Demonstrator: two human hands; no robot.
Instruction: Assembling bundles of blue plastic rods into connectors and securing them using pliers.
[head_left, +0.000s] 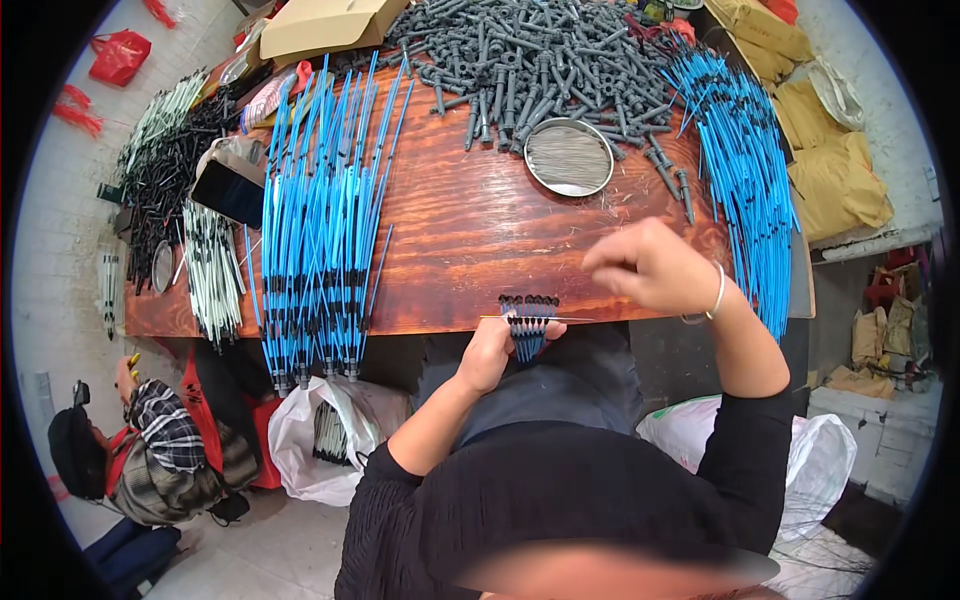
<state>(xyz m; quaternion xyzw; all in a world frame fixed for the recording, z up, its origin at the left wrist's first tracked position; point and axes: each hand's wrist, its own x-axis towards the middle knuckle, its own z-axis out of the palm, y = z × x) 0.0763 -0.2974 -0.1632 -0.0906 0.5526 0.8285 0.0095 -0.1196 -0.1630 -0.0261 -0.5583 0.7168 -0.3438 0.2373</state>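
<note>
At the table's near edge my left hand (484, 355) is closed on a small fan of blue rods (527, 345) with black ends, lined up side by side. A thin wire (570, 319) runs crosswise at the fan. My right hand (655, 268) is raised over the table to the right of the fan, apart from it. Its fingers are bent, slightly blurred, with tips apart, and I see nothing in them. Beyond it stands a round dish (568, 157) full of thin metal wires.
Grey plastic tubes (540, 70) are heaped at the back of the wooden table (450, 240). Blue rods with black fittings (320, 230) lie at left, more blue rods (745, 180) at right. A phone (228, 192) rests among pale rods. Another person (165, 440) sits at left.
</note>
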